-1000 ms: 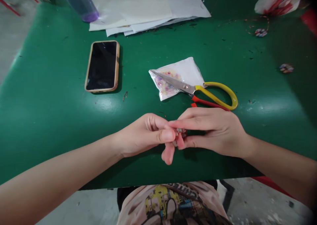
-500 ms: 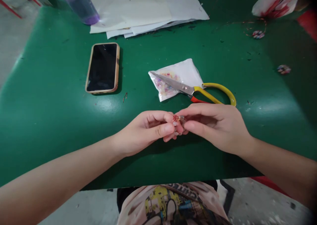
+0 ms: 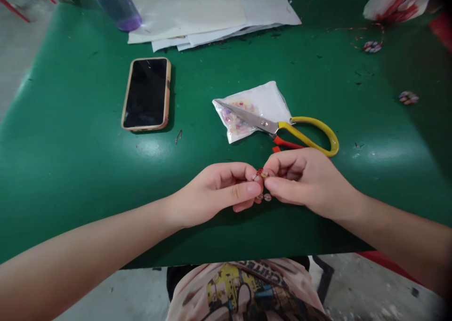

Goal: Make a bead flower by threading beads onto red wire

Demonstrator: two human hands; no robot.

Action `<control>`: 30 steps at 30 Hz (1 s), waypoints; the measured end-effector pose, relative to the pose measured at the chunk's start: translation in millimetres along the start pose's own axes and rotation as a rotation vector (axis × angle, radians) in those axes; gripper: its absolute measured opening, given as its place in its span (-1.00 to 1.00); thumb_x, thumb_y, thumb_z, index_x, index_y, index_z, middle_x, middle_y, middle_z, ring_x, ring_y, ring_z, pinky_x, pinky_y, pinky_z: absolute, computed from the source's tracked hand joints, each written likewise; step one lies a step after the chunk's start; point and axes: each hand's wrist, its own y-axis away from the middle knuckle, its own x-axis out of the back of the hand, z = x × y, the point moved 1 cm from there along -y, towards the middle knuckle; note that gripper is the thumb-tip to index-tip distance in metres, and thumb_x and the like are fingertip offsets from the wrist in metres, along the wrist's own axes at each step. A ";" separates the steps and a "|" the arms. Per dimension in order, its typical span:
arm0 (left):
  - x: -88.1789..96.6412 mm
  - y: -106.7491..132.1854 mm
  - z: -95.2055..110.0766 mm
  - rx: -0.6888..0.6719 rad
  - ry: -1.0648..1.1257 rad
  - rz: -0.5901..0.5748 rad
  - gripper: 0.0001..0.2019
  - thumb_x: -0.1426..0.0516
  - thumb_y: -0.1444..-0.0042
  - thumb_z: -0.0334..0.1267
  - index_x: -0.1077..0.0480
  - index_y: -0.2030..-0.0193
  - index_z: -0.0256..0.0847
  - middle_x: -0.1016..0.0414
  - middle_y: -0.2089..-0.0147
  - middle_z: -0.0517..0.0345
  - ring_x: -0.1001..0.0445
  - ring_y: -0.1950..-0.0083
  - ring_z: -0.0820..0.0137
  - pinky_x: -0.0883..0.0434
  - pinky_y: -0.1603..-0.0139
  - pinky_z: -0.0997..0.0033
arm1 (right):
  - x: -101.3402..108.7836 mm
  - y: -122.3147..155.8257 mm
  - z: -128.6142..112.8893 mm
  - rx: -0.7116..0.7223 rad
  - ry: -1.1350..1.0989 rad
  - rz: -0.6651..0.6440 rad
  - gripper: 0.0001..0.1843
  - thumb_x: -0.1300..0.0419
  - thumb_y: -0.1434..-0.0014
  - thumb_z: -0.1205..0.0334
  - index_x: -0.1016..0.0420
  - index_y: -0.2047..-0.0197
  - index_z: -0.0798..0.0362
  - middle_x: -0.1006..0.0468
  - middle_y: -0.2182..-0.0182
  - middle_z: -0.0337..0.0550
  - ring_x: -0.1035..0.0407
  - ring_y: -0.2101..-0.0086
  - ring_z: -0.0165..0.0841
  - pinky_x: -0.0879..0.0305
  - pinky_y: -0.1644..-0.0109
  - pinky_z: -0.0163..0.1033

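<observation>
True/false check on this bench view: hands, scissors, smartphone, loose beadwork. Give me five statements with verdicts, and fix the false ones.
1. The scissors lie partly on the bead packet. True.
2. The smartphone is right of the scissors. False: it lies to their left.
3. The left hand and right hand hold a small beaded piece between them. True.
4. Both scissor handles are blue. False: one is yellow, the other red.
5. A beaded cluster lies on the table, right of the scissors. True.
</observation>
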 end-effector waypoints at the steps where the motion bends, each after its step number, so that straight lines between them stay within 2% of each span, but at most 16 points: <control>1: -0.1 -0.2 -0.7 0.000 0.010 -0.008 -0.81 -0.16 -0.12 -0.23 -0.35 0.35 -0.35 -0.33 0.41 0.18 -0.20 0.49 0.61 -0.13 0.48 0.53 | -0.5 -0.3 2.0 -0.037 -0.103 -0.023 -0.88 -0.21 -0.03 0.33 -0.36 0.50 0.08 -0.43 0.62 -0.32 -0.17 0.69 -0.61 -0.09 0.67 -0.47; 3: 0.0 -0.7 -2.1 -0.004 0.030 -0.024 -0.80 -0.16 -0.13 -0.21 -0.34 0.36 -0.35 -0.32 0.43 0.18 -0.23 0.49 0.59 -0.15 0.45 0.51 | -1.6 -0.7 6.4 -0.091 -0.277 -0.054 -0.86 -0.20 -0.07 0.28 -0.35 0.48 0.11 -0.39 0.64 -0.33 -0.05 0.73 -0.65 0.05 0.70 -0.47; 6: 0.2 -1.3 -3.9 -0.019 0.055 -0.050 -0.82 -0.14 -0.15 -0.24 -0.32 0.35 -0.33 -0.30 0.46 0.19 -0.27 0.45 0.55 -0.20 0.38 0.48 | -3.4 -1.0 11.8 -0.110 -0.422 -0.067 -0.83 -0.23 -0.05 0.26 -0.33 0.47 0.14 -0.33 0.67 -0.37 0.05 0.74 -0.68 0.14 0.68 -0.46; 10: 0.2 -1.6 -5.1 -0.037 0.082 -0.087 -0.84 -0.13 -0.16 -0.25 -0.31 0.35 -0.32 -0.32 0.44 0.18 -0.30 0.42 0.54 -0.22 0.31 0.47 | -5.2 -1.7 15.8 -0.086 -0.494 -0.080 -0.82 -0.23 -0.05 0.27 -0.31 0.48 0.14 -0.26 0.69 -0.41 0.09 0.73 -0.69 0.15 0.66 -0.47; 14: 0.8 -1.7 -5.3 -0.051 0.086 -0.088 -0.84 -0.14 -0.16 -0.25 -0.32 0.35 -0.32 -0.34 0.44 0.18 -0.30 0.41 0.54 -0.24 0.27 0.47 | -4.4 -2.5 16.6 -0.058 -0.472 -0.084 -0.82 -0.22 -0.07 0.27 -0.31 0.47 0.14 -0.30 0.67 -0.39 0.07 0.73 -0.68 0.13 0.66 -0.46; 19: 3.2 -2.5 -4.6 -0.105 0.069 -0.029 -0.85 -0.14 -0.15 -0.24 -0.36 0.31 -0.30 -0.33 0.39 0.17 -0.33 0.40 0.51 -0.25 0.32 0.46 | -0.6 -3.3 8.3 -0.021 -0.193 -0.022 -0.85 -0.19 -0.12 0.23 -0.37 0.42 0.12 -0.32 0.67 -0.37 -0.10 0.70 -0.63 0.00 0.66 -0.46; 24: 5.7 -1.4 -3.4 -0.148 0.006 0.003 -0.80 -0.08 -0.20 -0.20 -0.37 0.33 -0.30 -0.31 0.38 0.18 -0.33 0.40 0.51 -0.27 0.32 0.46 | -2.1 2.5 -0.7 0.184 0.125 0.103 -0.97 -0.18 -0.13 0.29 -0.43 0.31 0.05 -0.47 0.50 -0.29 -0.36 0.60 -0.57 -0.33 0.54 -0.46; 27: 6.8 0.3 -2.1 -0.167 -0.090 0.023 -0.83 -0.08 -0.21 -0.23 -0.36 0.33 -0.28 -0.30 0.44 0.22 -0.31 0.43 0.54 -0.26 0.32 0.48 | -3.2 7.5 0.2 0.347 0.346 0.225 -0.77 -0.19 -0.12 0.32 -0.44 0.11 -0.02 -0.56 0.35 -0.25 -0.46 0.46 -0.50 -0.46 0.35 -0.39; 30: 6.0 1.6 0.6 -0.197 -0.169 0.043 -0.83 -0.07 -0.21 -0.24 -0.36 0.34 -0.29 -0.27 0.44 0.24 -0.27 0.47 0.59 -0.24 0.38 0.51 | -3.2 9.7 2.1 0.523 0.587 0.321 -0.67 -0.19 -0.12 0.35 -0.46 0.03 -0.09 -0.58 0.25 -0.24 -0.48 0.30 -0.42 -0.48 0.19 -0.31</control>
